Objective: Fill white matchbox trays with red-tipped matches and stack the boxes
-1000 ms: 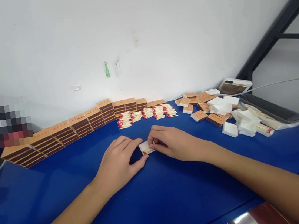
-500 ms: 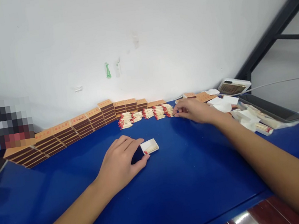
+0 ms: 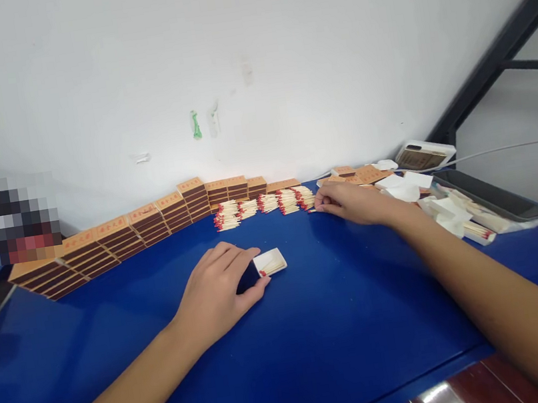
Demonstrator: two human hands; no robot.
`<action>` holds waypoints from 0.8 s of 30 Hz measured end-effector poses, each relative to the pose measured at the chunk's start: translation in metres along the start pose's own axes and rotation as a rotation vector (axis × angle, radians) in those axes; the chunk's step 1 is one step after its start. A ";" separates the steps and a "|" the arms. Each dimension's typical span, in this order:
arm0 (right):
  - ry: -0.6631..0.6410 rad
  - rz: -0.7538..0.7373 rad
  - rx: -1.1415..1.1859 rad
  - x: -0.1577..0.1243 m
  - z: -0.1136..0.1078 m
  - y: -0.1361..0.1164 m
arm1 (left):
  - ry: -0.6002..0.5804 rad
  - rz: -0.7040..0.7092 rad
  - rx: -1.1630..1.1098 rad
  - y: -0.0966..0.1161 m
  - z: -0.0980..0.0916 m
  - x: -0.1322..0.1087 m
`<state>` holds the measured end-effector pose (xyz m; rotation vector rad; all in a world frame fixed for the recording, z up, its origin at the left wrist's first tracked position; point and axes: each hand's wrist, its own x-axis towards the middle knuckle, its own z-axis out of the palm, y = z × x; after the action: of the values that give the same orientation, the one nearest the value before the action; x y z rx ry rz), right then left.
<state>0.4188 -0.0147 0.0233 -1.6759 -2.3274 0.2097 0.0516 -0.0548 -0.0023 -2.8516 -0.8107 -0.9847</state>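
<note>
A small white matchbox tray [image 3: 272, 257] with a few matches in it lies on the blue table. My left hand [image 3: 217, 280] grips its left end between thumb and fingers, the palm low over the tabletop. Behind it, red-tipped matches [image 3: 268, 202] lie in several loose bundles in a row. My right hand [image 3: 342, 201] is at the right end of that row, thumb and forefinger pinched. A match [image 3: 311, 211] sticks out to the left from those fingertips, its red head showing.
Stacked matchboxes [image 3: 117, 236] line the wall on the left. At the right are more matchboxes [image 3: 367, 174], white empty trays [image 3: 401, 188], a tray of matches [image 3: 479, 232], a dark phone-like slab [image 3: 496, 198] and a white device with a cable [image 3: 424, 154].
The view has shifted very slightly. A match now shows at my right fingertips, beside the end of the row. My left hand stays on the tray.
</note>
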 end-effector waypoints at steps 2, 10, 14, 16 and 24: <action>0.022 -0.008 0.015 -0.002 -0.002 -0.011 | 0.002 -0.003 0.005 0.000 0.000 0.000; 0.047 -0.217 0.199 -0.020 0.006 -0.106 | 0.005 0.028 0.034 0.000 0.000 0.000; 0.005 -0.300 0.122 -0.025 0.021 -0.128 | 0.018 0.051 0.049 0.000 0.000 0.000; 0.009 -0.333 0.067 -0.025 0.026 -0.130 | 0.019 0.053 0.057 0.000 0.000 0.000; 0.069 -0.383 -0.153 -0.025 0.036 -0.138 | 0.023 0.060 0.061 0.000 0.001 0.001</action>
<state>0.2907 -0.0818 0.0230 -1.2378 -2.6060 -0.1031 0.0529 -0.0546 -0.0030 -2.7898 -0.7350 -0.9667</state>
